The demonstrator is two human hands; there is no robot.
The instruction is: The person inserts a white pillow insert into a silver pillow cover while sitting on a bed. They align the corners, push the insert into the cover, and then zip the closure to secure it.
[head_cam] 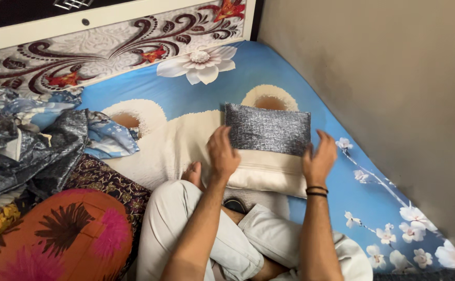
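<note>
You sit cross-legged on the bed, your knees in pale trousers below your forearms. Straight ahead of you lies a cream pillow, and a grey woven cover sits over its far end, reaching about halfway down it. Your left hand rests at the near left corner of the cover, fingers curled loosely on the fabric; you cannot tell whether they pinch it. Your right hand hovers just beside the pillow's right edge, its grip open and empty, blurred, two dark bands on the wrist. Crumpled bedding and an orange cushion lie well off to your left
</note>
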